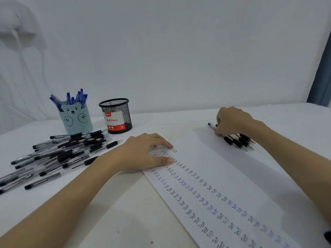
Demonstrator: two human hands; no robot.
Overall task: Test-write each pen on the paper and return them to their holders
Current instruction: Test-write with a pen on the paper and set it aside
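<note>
A small cluster of black pens (238,140) lay on the table (125,203) just beyond the far right edge of the paper (223,176), side by side, their long axes running from far left to near right, with the dark grips and writing tips towards the near right. The right hand (231,120) rested on the far end of this cluster, fingers curled down over the pens; whether it actually gripped one could not be told, though one pen's end stuck out to the left of the knuckles. The paper was a long sheet lying diagonally from the table's middle towards the near right corner, covered in rows of small handwritten test marks in black and blue ink. The left hand (145,153) lay flat on the paper's far left corner, fingers spread and relaxed, pressing it down with thumb and fingertips. To the left, a large loose pile of black pens (59,154) lay scattered, mostly pointing right and slightly away. Behind it stood a pale blue bear-faced holder (75,119) with blue pens (75,99) upright inside, and beside that a black mesh holder (116,115) with a red and white label.
</note>
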